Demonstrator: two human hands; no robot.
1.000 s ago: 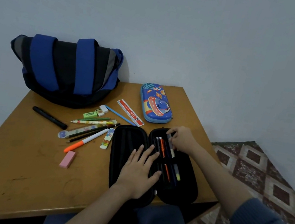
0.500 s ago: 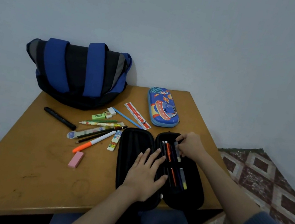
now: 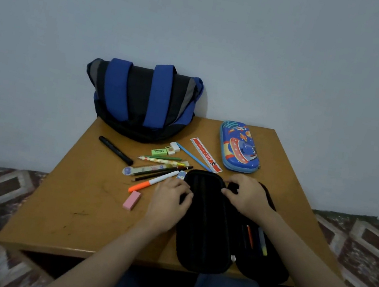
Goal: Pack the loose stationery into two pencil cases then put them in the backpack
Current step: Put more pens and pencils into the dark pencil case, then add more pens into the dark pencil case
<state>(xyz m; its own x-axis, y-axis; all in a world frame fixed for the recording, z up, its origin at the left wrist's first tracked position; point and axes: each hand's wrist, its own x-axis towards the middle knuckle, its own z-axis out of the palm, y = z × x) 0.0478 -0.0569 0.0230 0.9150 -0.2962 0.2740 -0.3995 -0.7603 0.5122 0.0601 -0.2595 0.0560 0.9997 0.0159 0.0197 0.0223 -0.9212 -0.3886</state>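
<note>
A black pencil case lies at the table's front edge, its lid half folded over the tray, where several pens still show. My left hand grips the lid's left edge. My right hand holds the lid's far end. A blue cartoon pencil case lies shut at the back right. The blue and black backpack stands against the wall. Loose stationery lies left of the black case: pencils, an orange-tipped pen, a black marker, a red ruler, erasers.
A pink eraser lies near my left hand. The wooden table stands against a pale wall, with patterned floor tiles to both sides. My knees in blue trousers show below the front edge.
The lid of the black case has swung over toward the tray. My left hand moved from the case's middle to the lid's left edge, and my right hand left the pens for the lid's far end.
</note>
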